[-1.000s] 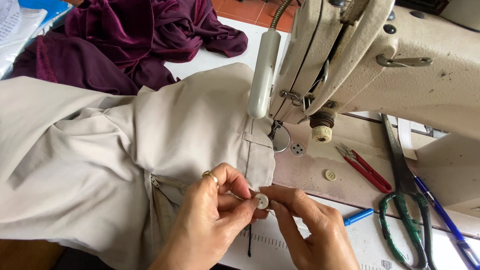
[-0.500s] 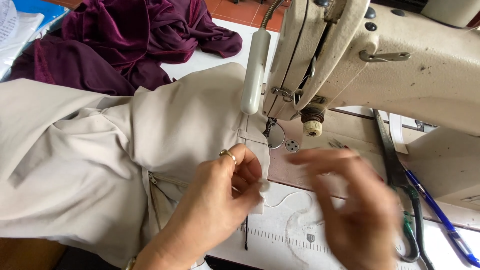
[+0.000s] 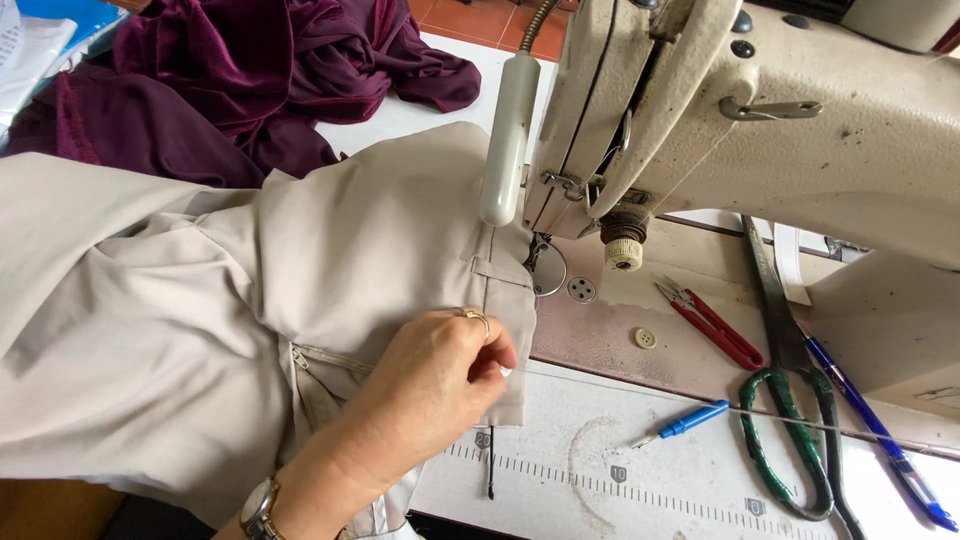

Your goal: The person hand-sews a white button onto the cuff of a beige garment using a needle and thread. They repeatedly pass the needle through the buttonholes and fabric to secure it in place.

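On the sewing table (image 3: 560,480), one left hand (image 3: 430,385) pinches one beige garment (image 3: 200,320).

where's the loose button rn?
Head view, right of centre: the loose button lies flat on the sewing machine bed, right of the beige garment pinched by the left hand, just left of the red thread snips.

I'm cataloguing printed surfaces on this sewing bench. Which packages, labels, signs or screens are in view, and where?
No packages, signs or screens.
Printed ruler scale: white strip with dark ticks along the table's front edge, right of the left hand.
Printed paper sheet: white, top-left corner, beside the purple fabric.
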